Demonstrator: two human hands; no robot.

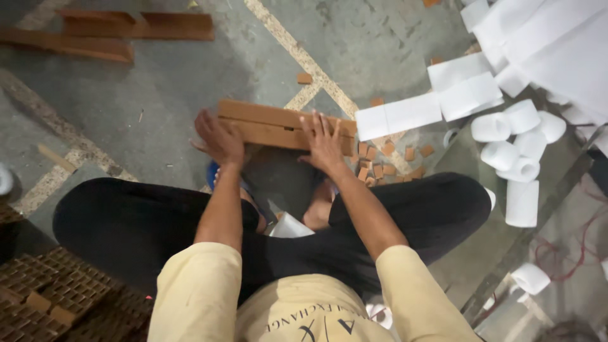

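A stack of long brown cardboard strips (pixel 272 125) lies on the grey floor in front of my crossed legs. My left hand (pixel 218 137) grips its left end, fingers wrapped around the edge. My right hand (pixel 323 143) presses flat on the right part of the stack, fingers spread over its top. Small orange-brown cardboard offcuts (pixel 386 161) lie scattered just right of the stack.
White paper rolls (pixel 516 149) and white sheets (pixel 399 116) pile up at the right. More brown strips (pixel 136 26) lie at the far left. Honeycomb cardboard pieces (pixel 57 291) sit by my left knee. A red wire (pixel 567 253) curls at the lower right.
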